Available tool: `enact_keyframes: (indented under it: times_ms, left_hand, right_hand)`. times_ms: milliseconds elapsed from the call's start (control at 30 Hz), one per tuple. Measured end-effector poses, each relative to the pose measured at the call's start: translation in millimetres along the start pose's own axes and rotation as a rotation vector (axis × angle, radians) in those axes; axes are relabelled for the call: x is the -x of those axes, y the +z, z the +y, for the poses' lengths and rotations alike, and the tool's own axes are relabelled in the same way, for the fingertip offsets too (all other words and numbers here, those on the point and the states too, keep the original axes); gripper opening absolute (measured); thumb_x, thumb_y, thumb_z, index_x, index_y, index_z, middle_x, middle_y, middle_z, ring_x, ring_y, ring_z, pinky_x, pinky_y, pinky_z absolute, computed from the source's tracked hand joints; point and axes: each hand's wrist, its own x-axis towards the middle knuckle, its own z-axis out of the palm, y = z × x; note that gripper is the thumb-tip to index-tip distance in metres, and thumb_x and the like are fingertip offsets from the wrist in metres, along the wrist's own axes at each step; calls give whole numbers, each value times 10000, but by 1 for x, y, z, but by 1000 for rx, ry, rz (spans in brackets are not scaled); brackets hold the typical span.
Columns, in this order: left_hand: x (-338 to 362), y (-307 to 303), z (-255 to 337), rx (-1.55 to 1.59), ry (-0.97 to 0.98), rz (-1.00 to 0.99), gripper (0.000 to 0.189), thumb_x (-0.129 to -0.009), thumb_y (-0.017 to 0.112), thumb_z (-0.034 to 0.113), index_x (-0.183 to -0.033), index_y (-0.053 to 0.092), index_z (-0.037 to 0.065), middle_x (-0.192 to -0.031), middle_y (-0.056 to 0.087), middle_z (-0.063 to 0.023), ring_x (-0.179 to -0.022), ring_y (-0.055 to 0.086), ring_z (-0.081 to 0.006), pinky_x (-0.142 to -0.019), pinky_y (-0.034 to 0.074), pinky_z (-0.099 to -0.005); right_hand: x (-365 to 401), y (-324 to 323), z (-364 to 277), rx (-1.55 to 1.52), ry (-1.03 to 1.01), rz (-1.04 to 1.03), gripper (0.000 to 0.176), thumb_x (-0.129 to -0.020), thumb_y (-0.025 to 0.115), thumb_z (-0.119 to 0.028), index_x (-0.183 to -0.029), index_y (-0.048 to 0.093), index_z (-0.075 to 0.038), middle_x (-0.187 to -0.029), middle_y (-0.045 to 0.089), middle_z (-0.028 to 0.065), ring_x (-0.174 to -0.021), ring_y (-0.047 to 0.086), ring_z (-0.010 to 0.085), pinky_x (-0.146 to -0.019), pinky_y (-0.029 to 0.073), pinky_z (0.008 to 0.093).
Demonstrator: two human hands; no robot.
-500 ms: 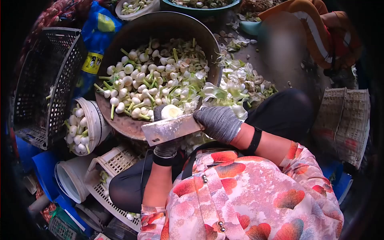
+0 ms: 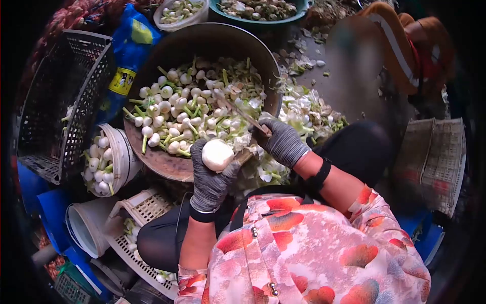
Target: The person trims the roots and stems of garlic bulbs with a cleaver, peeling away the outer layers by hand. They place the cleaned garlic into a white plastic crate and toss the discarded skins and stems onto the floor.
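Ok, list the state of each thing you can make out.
Left hand: gloved, holding bulb
Right hand: gloved, gripping knife
Bulb: white, no stem showing
Knife: held clear of bulb
Pan: partly filled with small bulbs
Bucket: filled with small bulbs
Floor: littered

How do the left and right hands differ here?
The left hand cups a white bulb; the right hand grips a knife. The left hand sits lower in the view, the right hand higher. Both wear grey gloves and dark wristbands.

Left hand (image 2: 209, 180) — bulb (image 2: 217, 155), right hand (image 2: 284, 143) — knife (image 2: 246, 117)
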Motion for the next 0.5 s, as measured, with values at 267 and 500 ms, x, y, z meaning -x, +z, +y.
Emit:
enact_keyframes:
  times_ms: [267, 500]
  left_hand:
    - [-7, 8, -4, -443, 243, 22, 667, -601, 849, 223, -1128, 484, 40, -1037, 495, -145, -1013, 479, -342, -902, 380, -451]
    - [-8, 19, -5, -549, 277, 30, 670, -590, 845, 207, -1139, 503, 32, -1068, 522, -150, -988, 519, -340, -887, 404, -442]
  right_hand:
    - [12, -15, -52, -173, -19, 4, 257, -806, 660, -289, -913, 646, -55, -768, 640, 174, -745, 634, 360, -678, 505, 405]
    - [8, -7, -40, -104, 43, -19, 208, -733, 692, -185, -896, 641, -68, -793, 635, 150, -752, 631, 319, -702, 501, 372]
